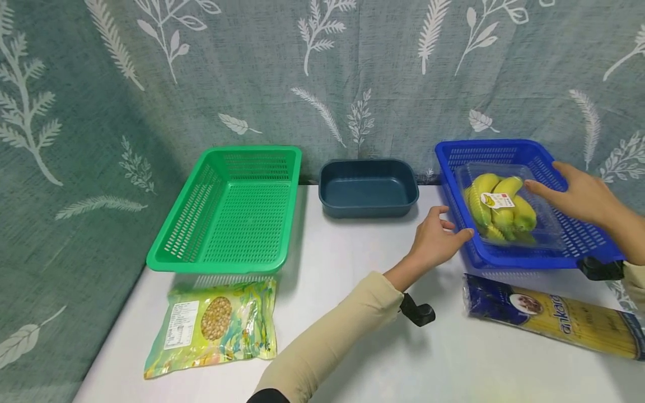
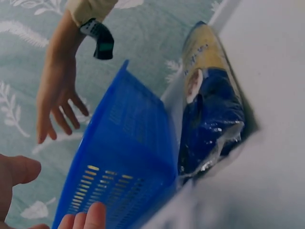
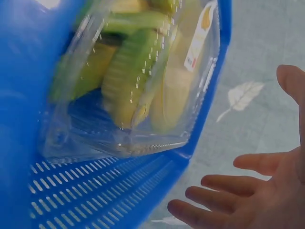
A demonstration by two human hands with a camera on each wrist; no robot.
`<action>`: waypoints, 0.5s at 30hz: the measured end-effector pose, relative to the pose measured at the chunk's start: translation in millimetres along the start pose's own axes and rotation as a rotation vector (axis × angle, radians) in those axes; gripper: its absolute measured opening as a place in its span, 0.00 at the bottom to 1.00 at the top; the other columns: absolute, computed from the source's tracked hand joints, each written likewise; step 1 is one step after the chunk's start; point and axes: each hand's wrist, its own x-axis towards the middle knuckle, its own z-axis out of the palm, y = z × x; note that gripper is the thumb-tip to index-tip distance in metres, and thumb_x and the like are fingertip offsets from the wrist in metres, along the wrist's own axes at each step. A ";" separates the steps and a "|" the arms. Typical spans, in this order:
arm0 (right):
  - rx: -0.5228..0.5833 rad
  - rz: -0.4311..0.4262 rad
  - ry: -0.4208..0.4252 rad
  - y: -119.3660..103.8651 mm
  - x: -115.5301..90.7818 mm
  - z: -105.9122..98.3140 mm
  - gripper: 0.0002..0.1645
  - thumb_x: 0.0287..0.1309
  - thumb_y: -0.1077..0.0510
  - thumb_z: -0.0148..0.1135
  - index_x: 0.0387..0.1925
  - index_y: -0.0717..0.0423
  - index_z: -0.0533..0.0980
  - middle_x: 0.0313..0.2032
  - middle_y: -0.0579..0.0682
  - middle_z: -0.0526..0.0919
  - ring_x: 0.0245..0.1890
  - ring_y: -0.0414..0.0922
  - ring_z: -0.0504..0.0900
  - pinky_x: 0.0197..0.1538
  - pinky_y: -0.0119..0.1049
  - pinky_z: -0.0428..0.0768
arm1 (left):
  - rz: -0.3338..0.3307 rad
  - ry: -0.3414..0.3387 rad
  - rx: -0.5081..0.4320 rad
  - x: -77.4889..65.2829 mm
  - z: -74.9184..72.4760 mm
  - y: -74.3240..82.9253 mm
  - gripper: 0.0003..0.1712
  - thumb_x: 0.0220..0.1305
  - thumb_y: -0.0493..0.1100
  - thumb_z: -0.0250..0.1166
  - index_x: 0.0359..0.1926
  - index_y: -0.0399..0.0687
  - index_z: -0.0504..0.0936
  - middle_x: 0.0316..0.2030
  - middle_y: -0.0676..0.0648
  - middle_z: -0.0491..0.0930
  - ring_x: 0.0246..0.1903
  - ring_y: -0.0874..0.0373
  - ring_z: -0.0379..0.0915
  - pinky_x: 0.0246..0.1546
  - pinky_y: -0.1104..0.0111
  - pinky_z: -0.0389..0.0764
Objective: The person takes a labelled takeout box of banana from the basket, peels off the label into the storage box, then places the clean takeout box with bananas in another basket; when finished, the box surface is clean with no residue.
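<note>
In the head view a clear plastic box of bananas (image 1: 499, 208) lies tilted inside the blue basket (image 1: 524, 262). My left hand (image 1: 434, 239) is at the basket's left side, thumb by the rim and fingers loosely bent, holding nothing. Over the basket's right side, my right hand (image 1: 579, 193) has its fingers spread, its thumb close to the banana box. From the right wrist, the box (image 3: 138, 90) shows inside the basket, apart from the spread fingers (image 3: 214, 202). A pack of spaghetti (image 1: 559, 316) lies just in front of the basket.
A green basket (image 1: 289, 224) stands on the left, with a bag of round beige beans or chickpeas (image 1: 216, 324) in front of it. Between the two baskets, near the back curtain (image 1: 383, 67), sits a dark blue tub (image 1: 368, 211). All rest on a white table (image 1: 342, 263).
</note>
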 end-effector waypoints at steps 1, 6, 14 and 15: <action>0.008 0.001 -0.012 1.1 4.4 -0.7 0.59 0.71 0.31 0.41 0.72 0.80 0.38 0.65 0.85 0.50 0.58 0.84 0.54 0.56 0.79 0.55 | -0.005 0.003 0.001 0.6 1.0 -0.1 0.37 0.60 0.53 0.73 0.67 0.54 0.70 0.42 0.56 0.81 0.33 0.68 0.78 0.36 0.70 0.78; 0.047 0.013 -0.086 7.4 26.8 -4.1 0.61 0.71 0.29 0.37 0.70 0.83 0.39 0.60 0.89 0.56 0.56 0.82 0.59 0.55 0.77 0.59 | -0.034 0.011 0.008 3.3 8.8 -0.9 0.38 0.58 0.51 0.75 0.67 0.55 0.70 0.41 0.56 0.80 0.33 0.67 0.77 0.35 0.71 0.78; 0.087 0.025 -0.194 16.7 49.5 -5.5 0.62 0.70 0.28 0.32 0.68 0.86 0.40 0.63 0.88 0.50 0.54 0.80 0.65 0.53 0.74 0.63 | -0.073 0.058 -0.028 5.8 26.7 0.4 0.42 0.55 0.49 0.77 0.68 0.53 0.67 0.37 0.57 0.81 0.24 0.66 0.77 0.35 0.73 0.78; 0.091 0.032 -0.201 18.6 50.8 -5.1 0.62 0.70 0.27 0.31 0.68 0.86 0.40 0.63 0.89 0.50 0.50 0.78 0.70 0.51 0.73 0.66 | -0.072 0.066 -0.024 6.0 28.3 1.2 0.42 0.55 0.49 0.77 0.68 0.53 0.67 0.37 0.57 0.81 0.25 0.66 0.77 0.35 0.74 0.77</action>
